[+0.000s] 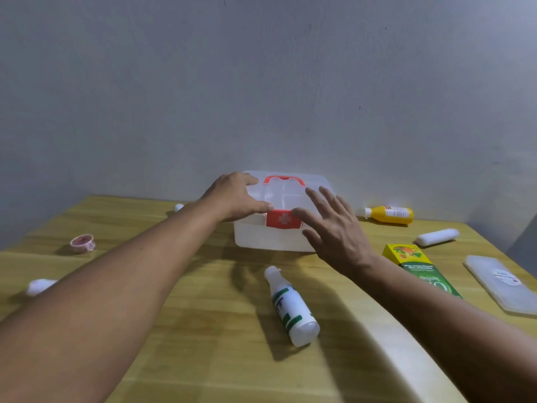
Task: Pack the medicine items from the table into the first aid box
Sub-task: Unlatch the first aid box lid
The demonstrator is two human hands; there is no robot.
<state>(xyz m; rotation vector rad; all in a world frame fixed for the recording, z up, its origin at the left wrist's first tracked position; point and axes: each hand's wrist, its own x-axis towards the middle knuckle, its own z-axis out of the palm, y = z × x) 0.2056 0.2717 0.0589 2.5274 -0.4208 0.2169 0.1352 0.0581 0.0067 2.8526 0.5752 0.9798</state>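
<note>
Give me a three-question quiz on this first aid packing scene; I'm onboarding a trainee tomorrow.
1. True or false: the first aid box lid is shut.
2. Which hand rests on the lid: left hand or right hand?
3. Nearest the camera lies: A) yellow bottle B) white bottle C) tape roll

Key: 1 true; 2 left; 3 B

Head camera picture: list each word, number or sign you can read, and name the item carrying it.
White cross sign, no words: red latch of the first aid box.
"herbal", seen at an angle: green carton.
Yellow bottle: label print too small.
White bottle: blurred.
Flat pack: unreadable.
</note>
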